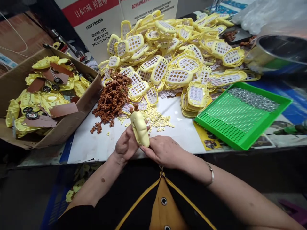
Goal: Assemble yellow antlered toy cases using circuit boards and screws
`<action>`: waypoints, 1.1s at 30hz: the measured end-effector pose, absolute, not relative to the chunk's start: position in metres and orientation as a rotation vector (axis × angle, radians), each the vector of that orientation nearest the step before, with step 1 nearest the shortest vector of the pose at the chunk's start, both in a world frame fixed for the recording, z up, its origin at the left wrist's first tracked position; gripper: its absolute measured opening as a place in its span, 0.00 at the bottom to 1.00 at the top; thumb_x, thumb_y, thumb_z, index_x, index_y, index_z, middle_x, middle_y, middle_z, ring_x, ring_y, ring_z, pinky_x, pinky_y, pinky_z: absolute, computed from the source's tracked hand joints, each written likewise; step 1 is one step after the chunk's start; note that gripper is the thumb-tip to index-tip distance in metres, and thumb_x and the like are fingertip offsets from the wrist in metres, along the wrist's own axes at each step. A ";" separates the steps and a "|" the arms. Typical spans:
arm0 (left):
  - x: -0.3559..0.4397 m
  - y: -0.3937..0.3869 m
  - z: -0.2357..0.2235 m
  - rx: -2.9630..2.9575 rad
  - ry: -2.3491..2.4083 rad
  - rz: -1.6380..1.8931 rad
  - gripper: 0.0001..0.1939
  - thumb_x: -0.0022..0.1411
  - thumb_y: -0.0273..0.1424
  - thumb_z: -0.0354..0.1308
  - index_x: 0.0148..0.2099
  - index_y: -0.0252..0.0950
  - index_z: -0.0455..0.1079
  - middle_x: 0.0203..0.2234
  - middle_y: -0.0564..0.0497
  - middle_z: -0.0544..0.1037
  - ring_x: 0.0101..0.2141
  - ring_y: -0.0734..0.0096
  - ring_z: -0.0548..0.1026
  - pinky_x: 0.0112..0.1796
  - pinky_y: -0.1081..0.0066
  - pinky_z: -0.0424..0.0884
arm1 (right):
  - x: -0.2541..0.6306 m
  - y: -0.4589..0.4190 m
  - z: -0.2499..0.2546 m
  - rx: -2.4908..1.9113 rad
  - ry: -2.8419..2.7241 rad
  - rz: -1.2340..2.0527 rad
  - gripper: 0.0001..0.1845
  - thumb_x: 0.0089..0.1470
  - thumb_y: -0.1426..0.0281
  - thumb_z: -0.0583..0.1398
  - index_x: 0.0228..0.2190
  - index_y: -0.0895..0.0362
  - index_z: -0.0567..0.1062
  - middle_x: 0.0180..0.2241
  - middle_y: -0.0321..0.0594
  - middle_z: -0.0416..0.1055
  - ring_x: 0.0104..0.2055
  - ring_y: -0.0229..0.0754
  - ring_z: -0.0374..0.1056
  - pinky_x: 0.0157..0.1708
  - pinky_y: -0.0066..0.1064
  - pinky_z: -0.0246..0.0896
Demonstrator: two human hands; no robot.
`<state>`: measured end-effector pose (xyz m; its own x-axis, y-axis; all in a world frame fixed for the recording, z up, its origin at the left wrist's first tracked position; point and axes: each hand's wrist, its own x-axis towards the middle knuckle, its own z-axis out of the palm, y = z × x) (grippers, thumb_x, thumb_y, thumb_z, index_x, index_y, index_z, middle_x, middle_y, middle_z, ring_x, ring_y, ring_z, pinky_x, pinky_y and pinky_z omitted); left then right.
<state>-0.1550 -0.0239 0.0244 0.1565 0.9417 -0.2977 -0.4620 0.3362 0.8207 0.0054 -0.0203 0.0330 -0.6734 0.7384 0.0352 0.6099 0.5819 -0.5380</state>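
Note:
A pale yellow plastic toy casing (141, 129) is held upright above the white work surface, with a small brown branching piece (134, 108) at its top end. My left hand (126, 143) wraps round its left side, thumb and fingers closed on it. My right hand (164, 150) grips the lower end, fingers partly behind the casing. Just beyond lie many tiny yellow pieces (159, 119) scattered on white sheet. A heap of brown branching plastic pieces (111, 99) is to their left.
Yellow casings with perforated white fronts (178, 76) are piled at the back. On the left stands a cardboard box (88, 99) of yellow halves with wires and speakers. A green perforated tray (223, 124) of screws (254, 99) and a metal pot (261, 54) are on the right.

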 end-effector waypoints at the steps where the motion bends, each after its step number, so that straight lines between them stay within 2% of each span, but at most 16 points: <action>1: -0.156 -0.022 0.025 0.632 0.921 1.130 0.30 0.41 0.49 0.71 0.44 0.39 0.72 0.44 0.47 0.79 0.45 0.57 0.76 0.51 0.54 0.69 | 0.007 -0.022 0.036 -1.145 -2.599 0.689 0.22 0.64 0.57 0.49 0.32 0.59 0.73 0.30 0.47 0.78 0.31 0.46 0.73 0.28 0.32 0.56; 3: -0.158 -0.020 0.025 0.591 0.938 1.139 0.27 0.39 0.45 0.73 0.40 0.39 0.72 0.34 0.51 0.79 0.36 0.63 0.77 0.48 0.56 0.71 | 0.010 -0.026 0.040 -1.209 -2.588 0.645 0.23 0.62 0.53 0.50 0.37 0.59 0.73 0.32 0.48 0.79 0.32 0.48 0.75 0.27 0.32 0.57; 5: -0.156 -0.019 0.027 0.569 0.956 1.140 0.25 0.38 0.42 0.74 0.37 0.38 0.71 0.29 0.54 0.77 0.31 0.68 0.76 0.43 0.62 0.73 | 0.011 -0.027 0.040 -1.281 -2.512 0.629 0.26 0.62 0.51 0.50 0.46 0.61 0.69 0.32 0.49 0.79 0.31 0.50 0.76 0.26 0.32 0.57; 8: -0.149 -0.022 0.032 0.627 0.938 1.163 0.29 0.38 0.40 0.74 0.43 0.41 0.70 0.35 0.55 0.77 0.35 0.71 0.76 0.41 0.70 0.72 | 0.009 -0.029 0.035 -1.311 -2.458 0.597 0.30 0.63 0.56 0.49 0.57 0.67 0.58 0.30 0.50 0.79 0.27 0.50 0.75 0.22 0.32 0.57; 11: -0.145 -0.027 0.041 0.679 0.941 1.203 0.34 0.39 0.37 0.75 0.49 0.46 0.67 0.39 0.58 0.76 0.37 0.75 0.75 0.42 0.74 0.71 | 0.009 -0.028 0.034 -1.212 -2.467 0.509 0.35 0.63 0.61 0.50 0.62 0.69 0.48 0.32 0.53 0.80 0.25 0.48 0.74 0.21 0.32 0.57; 15: -0.143 -0.032 0.048 0.745 1.006 1.141 0.27 0.43 0.37 0.72 0.46 0.42 0.67 0.33 0.58 0.74 0.34 0.75 0.75 0.39 0.73 0.71 | 0.013 -0.024 0.042 -1.167 -2.430 0.513 0.44 0.60 0.54 0.52 0.64 0.70 0.44 0.30 0.51 0.80 0.23 0.49 0.74 0.21 0.31 0.56; 17: -0.143 -0.033 0.049 0.766 1.022 1.079 0.28 0.43 0.39 0.71 0.46 0.41 0.66 0.31 0.56 0.73 0.33 0.72 0.75 0.38 0.71 0.71 | 0.014 -0.022 0.045 -1.147 -2.440 0.547 0.46 0.59 0.53 0.54 0.64 0.70 0.43 0.30 0.51 0.80 0.24 0.49 0.74 0.22 0.32 0.57; 21: -0.140 -0.036 0.047 0.721 1.040 1.077 0.34 0.39 0.37 0.74 0.49 0.44 0.64 0.35 0.56 0.74 0.35 0.72 0.74 0.38 0.73 0.71 | 0.011 -0.026 0.047 -1.211 -2.536 0.549 0.42 0.60 0.59 0.53 0.64 0.73 0.45 0.32 0.54 0.80 0.26 0.51 0.75 0.22 0.34 0.59; 24: -0.137 -0.037 0.045 0.681 1.037 1.034 0.32 0.38 0.36 0.75 0.45 0.43 0.65 0.35 0.57 0.74 0.34 0.75 0.74 0.37 0.75 0.70 | 0.008 -0.033 0.042 -1.330 -2.552 0.547 0.41 0.61 0.61 0.52 0.63 0.77 0.45 0.30 0.57 0.80 0.27 0.53 0.76 0.23 0.35 0.61; 26: -0.136 -0.037 0.042 0.663 1.051 0.998 0.31 0.37 0.36 0.75 0.43 0.42 0.66 0.33 0.56 0.75 0.34 0.73 0.75 0.37 0.73 0.71 | 0.008 -0.036 0.037 -1.330 -2.526 0.546 0.40 0.61 0.62 0.52 0.63 0.75 0.46 0.29 0.55 0.80 0.27 0.52 0.76 0.23 0.34 0.63; 29: -0.137 -0.035 0.035 0.615 1.059 1.021 0.28 0.39 0.38 0.73 0.43 0.41 0.68 0.32 0.55 0.76 0.34 0.69 0.76 0.38 0.68 0.72 | 0.011 -0.037 0.026 -1.222 -2.433 0.519 0.40 0.61 0.57 0.52 0.63 0.71 0.49 0.32 0.54 0.80 0.27 0.49 0.76 0.23 0.33 0.63; 31: -0.137 -0.033 0.030 0.540 1.035 1.087 0.24 0.43 0.42 0.71 0.41 0.40 0.70 0.32 0.54 0.77 0.34 0.67 0.76 0.41 0.65 0.72 | 0.014 -0.036 0.020 -1.144 -2.342 0.445 0.41 0.62 0.53 0.50 0.63 0.72 0.50 0.36 0.57 0.79 0.28 0.48 0.76 0.24 0.33 0.64; 33: -0.137 -0.031 0.025 0.445 1.024 1.156 0.21 0.43 0.44 0.70 0.37 0.39 0.72 0.30 0.54 0.78 0.36 0.66 0.77 0.44 0.64 0.72 | 0.015 -0.035 0.015 -1.085 -2.302 0.321 0.39 0.64 0.54 0.47 0.62 0.74 0.53 0.36 0.57 0.79 0.27 0.47 0.75 0.23 0.32 0.63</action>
